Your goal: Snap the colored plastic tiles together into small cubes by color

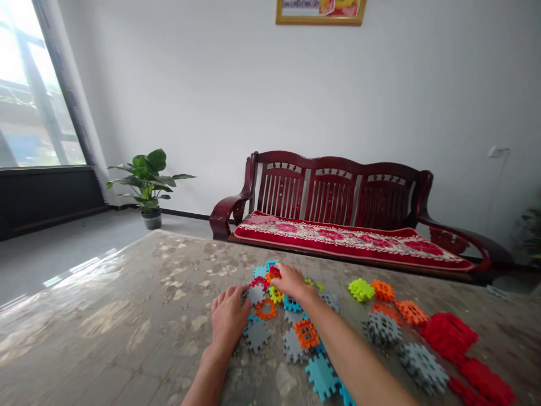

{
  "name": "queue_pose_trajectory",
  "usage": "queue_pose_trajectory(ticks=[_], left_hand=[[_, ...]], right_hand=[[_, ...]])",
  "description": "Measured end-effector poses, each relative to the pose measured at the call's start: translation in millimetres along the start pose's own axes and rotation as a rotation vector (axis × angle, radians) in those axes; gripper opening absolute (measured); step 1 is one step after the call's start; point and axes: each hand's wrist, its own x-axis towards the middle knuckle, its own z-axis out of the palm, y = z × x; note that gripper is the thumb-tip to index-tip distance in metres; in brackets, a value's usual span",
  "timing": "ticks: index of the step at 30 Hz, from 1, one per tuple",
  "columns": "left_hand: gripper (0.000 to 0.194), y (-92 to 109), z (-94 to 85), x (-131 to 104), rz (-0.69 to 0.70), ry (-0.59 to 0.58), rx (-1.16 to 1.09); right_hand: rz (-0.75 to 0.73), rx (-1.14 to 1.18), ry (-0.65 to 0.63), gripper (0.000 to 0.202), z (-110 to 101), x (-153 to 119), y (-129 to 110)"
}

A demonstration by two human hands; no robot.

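A loose pile of toothed, interlocking plastic toy tiles lies on the patterned tablecloth between and around my hands. My left hand (229, 317) rests at the pile's left side, fingers lightly curved and thumb apart, beside a grey tile (256, 294). My right hand (292, 281) reaches over the far part of the pile, its fingers closed at a small red tile (274, 271). Near them lie an orange ring-shaped tile (266, 309), a yellow-green tile (276, 294) and a light blue tile (259, 272). An orange window tile (306, 334) sits nearer, by my right forearm.
To the right, tiles stand in groups: lime green (361, 289), orange (411, 312), grey (382, 329) and red stacks (449, 336). A turquoise tile (322, 376) lies near my right forearm. Beyond the table are a wooden bench (332, 192) and a potted plant (151, 219).
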Motion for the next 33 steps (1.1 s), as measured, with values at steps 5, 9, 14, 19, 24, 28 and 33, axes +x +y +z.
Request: queue_pose_trajectory(ticks=[5, 9, 14, 19, 24, 28, 33], left_hand=[[0.038, 2.1, -3.2, -0.4, -0.011, -0.009, -0.008], [0.039, 3.6, -5.2, -0.7, -0.01, -0.013, -0.012], [0.04, 2.4, -3.0, -0.1, -0.005, -0.013, -0.007], [0.041, 1.7, -1.7, 0.3, -0.001, -0.005, 0.007], [0.042, 0.4, -0.4, 1.7, 0.005, -0.013, 0.014], [0.042, -0.5, 0.6, 2.3, 0.004, -0.018, 0.021], [0.041, 0.5, 0.2, 2.0, 0.001, -0.011, 0.03]], right_hand=[[-0.013, -0.022, 0.019, 0.023, 1.9, -4.9, -4.0], [-0.034, 0.023, 0.072, 0.022, -12.6, -18.7, -3.9], [0.012, 0.259, 0.166, 0.04, -37.1, -49.7, 26.2], [0.116, 0.453, 0.233, 0.039, -43.3, -82.8, 73.2], [0.174, 0.369, 0.236, 0.035, -35.4, -107.8, 93.6], [0.153, 0.178, 0.213, 0.034, -35.2, -121.4, 95.6], [0.081, 0.121, 0.072, 0.061, -43.3, -129.9, 90.6]])
